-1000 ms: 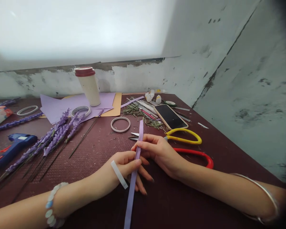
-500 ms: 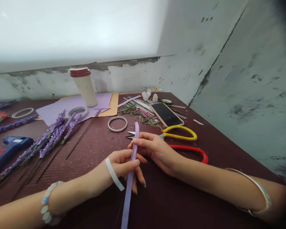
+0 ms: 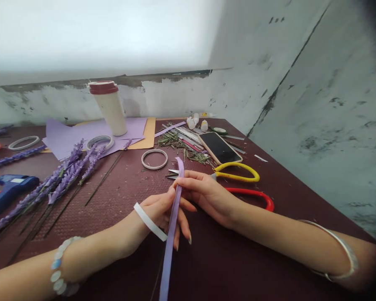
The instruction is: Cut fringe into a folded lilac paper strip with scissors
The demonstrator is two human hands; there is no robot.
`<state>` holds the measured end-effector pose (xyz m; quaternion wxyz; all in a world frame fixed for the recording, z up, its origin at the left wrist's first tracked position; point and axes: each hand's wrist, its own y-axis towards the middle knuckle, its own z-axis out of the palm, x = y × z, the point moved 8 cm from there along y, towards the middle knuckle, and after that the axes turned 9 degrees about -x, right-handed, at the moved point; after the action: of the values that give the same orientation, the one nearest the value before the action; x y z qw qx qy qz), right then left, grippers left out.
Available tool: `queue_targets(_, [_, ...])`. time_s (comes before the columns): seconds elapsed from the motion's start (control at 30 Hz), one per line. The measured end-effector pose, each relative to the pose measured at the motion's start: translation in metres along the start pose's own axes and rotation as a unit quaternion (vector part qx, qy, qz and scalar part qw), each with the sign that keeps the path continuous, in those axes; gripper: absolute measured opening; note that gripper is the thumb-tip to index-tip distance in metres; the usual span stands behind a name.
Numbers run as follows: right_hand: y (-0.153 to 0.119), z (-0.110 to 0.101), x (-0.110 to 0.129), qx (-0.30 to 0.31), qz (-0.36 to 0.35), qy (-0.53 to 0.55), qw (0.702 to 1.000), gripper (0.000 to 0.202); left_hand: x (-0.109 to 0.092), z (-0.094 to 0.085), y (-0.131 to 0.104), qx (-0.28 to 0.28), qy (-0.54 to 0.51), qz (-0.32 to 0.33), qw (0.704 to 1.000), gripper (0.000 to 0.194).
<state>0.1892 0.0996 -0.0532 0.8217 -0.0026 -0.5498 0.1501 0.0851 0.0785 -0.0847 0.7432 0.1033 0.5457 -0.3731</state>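
A long purple paper strip runs from the bottom edge up between my hands, its short top end curling free. My right hand pinches the strip near that end between thumb and fingers. My left hand is closed at the strip's left edge, thumb beside the right fingertips and other fingers behind the paper. A thin dark stem shows along the strip's lower left side; its upper part is hidden. A narrow white strip lies across the back of my left hand.
Scissors with yellow and red handles lie just beyond my right hand, near a phone. Purple flower stems and a blue glue gun are on the left. Behind stand a lidded cup and tape rolls.
My left thumb has slid up along the strip from its middle to beside the right fingertips. The strip's top end bends further left. The view has shifted slightly.
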Motion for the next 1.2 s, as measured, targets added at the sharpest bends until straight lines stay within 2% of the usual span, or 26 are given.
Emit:
queue_targets(0.23, [0.001, -0.003, -0.002, -0.013, -0.007, -0.028, 0.999, 0.042, 0.004, -0.001, -0.001, 0.001, 0.02, 0.01, 1.0, 0.052])
queue_targets(0.47, [0.001, -0.004, -0.003, -0.013, -0.012, -0.046, 0.999, 0.035, 0.009, 0.0, 0.0, 0.009, 0.002, 0.009, 1.0, 0.051])
queue_targets(0.7, [0.001, -0.002, -0.001, -0.003, -0.006, -0.034, 0.999, 0.036, 0.015, 0.001, 0.004, 0.021, -0.009, 0.0, 1.0, 0.06])
queue_targets(0.87, [0.001, -0.001, 0.0, -0.002, -0.012, -0.02, 1.0, 0.041, 0.016, 0.0, 0.002, 0.029, -0.027, 0.007, 0.999, 0.054])
queue_targets(1.2, [0.001, -0.003, -0.001, -0.005, -0.008, -0.015, 1.0, 0.038, 0.013, 0.004, 0.001, 0.057, -0.049, 0.018, 0.997, 0.046])
